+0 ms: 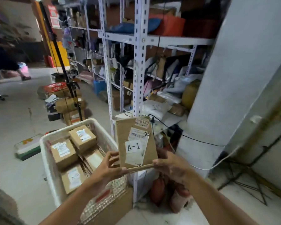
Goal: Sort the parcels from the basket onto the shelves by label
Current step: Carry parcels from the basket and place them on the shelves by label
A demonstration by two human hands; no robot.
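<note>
I hold a flat brown cardboard parcel (122, 132) upright in front of me, with a white label reading "A-1" on its face. My left hand (109, 168) pinches its lower left corner. My right hand (170, 166) grips its lower right edge. The white plastic basket (46, 153) sits lower left of the parcel and holds several small brown boxes (82, 138) with white labels. White metal shelves (140, 65) packed with bags and parcels stand straight ahead.
A cardboard box (113, 208) sits under the basket. More boxes (68, 103) and a black tripod pole (58, 51) stand on the floor at left. A person walks at far left. A white pillar (234, 78) rises right, with cables and a folded stand beside it.
</note>
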